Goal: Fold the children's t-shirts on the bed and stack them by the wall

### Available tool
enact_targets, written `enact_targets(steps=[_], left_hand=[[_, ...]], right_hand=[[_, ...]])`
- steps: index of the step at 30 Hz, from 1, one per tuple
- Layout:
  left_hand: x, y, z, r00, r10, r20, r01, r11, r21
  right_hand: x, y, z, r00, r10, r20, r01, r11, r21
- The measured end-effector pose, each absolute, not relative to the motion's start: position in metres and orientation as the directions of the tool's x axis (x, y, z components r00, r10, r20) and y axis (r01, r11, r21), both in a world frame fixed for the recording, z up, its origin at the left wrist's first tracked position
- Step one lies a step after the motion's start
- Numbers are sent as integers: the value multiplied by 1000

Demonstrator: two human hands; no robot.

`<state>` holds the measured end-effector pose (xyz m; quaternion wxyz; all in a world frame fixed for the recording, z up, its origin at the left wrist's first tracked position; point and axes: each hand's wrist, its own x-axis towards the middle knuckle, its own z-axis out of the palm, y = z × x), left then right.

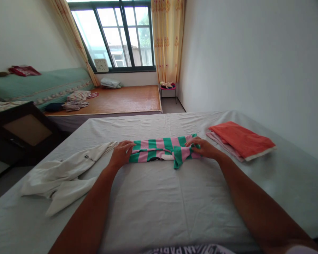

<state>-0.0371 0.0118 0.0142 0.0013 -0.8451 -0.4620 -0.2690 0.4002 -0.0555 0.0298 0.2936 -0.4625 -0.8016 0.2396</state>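
A green and pink striped garment [163,150] lies folded into a narrow band across the middle of the bed with the white sheet [159,204]. My left hand [121,153] grips its left end, fingers curled over the fabric. At the other end my right hand [202,146] pinches the garment's edge. Both arms reach forward over the sheet.
A crumpled white garment [66,174] lies left of my left hand. A folded orange cloth stack [240,140] rests at the right near the white wall. A dark bedside cabinet [23,132] stands left; beyond is a second bed with a bamboo mat [122,100] and clothes.
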Motion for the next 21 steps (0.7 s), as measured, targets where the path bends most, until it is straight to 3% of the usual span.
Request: enact_targets(steps=[3, 8, 12, 14, 18, 21], left_hand=[[-29, 9, 12, 459, 773, 437, 764, -595, 249], [-26, 6, 6, 497, 778, 386, 754, -606, 251], [-28, 7, 2, 494, 786, 372, 746, -603, 283], [-29, 9, -1, 499, 783, 372, 739, -608, 289], [-30, 12, -5, 503, 776, 380, 721, -619, 311], [-30, 12, -5, 499, 781, 375, 716, -615, 329]], right_hand=[[391, -62, 30, -591, 792, 153, 544, 531, -649], [385, -56, 14, -379, 921, 92, 583, 315, -749], [379, -51, 11, -316, 948, 45, 563, 226, -795], [376, -47, 9, -206, 968, 140, 523, 230, -821], [379, -35, 0, 262, 920, 292, 482, 138, -865], [384, -29, -7, 337, 906, 258, 464, 78, -882]])
